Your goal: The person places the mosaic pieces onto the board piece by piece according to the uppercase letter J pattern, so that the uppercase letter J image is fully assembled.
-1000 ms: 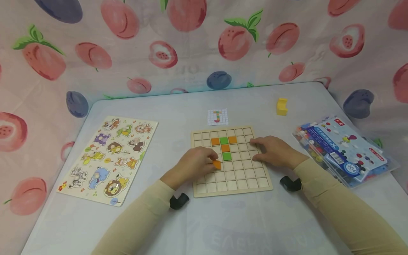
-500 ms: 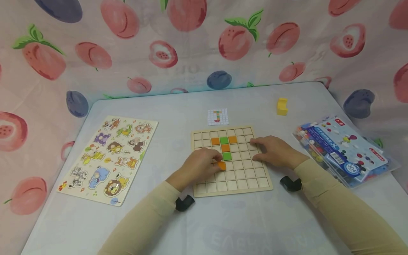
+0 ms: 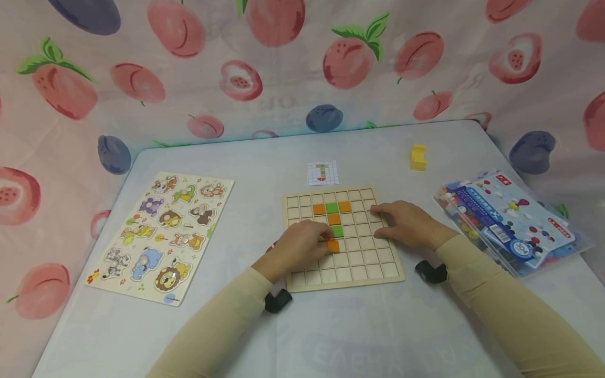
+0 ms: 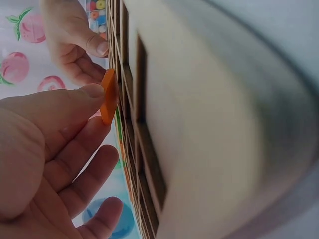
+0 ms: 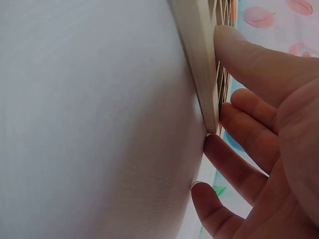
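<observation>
In the head view my left hand [image 3: 300,244] reaches over the wooden grid board [image 3: 347,284]. Its thumb and index finger pinch an orange square tile [image 3: 333,245], tilted close over a cell below a green tile [image 3: 337,231]. The left wrist view shows that orange tile [image 4: 108,97] held by its edges, the other fingers spread. Set in the board are an orange tile [image 3: 334,219], a green tile [image 3: 332,208] and one orange tile on either side of it. My right hand [image 3: 408,223] rests its thumb and fingertips on the board's right edge.
A small pattern card [image 3: 323,173] lies behind the board. An animal puzzle board [image 3: 160,236] is at left, a plastic box of colourful parts [image 3: 512,220] at right, a yellow block [image 3: 418,158] at back right. Something red [image 3: 271,247] shows beside my left wrist.
My left hand has moved right with the orange tile, bringing it below the lower green tile. A red bit has come into sight behind the wrist. The right hand stays put.
</observation>
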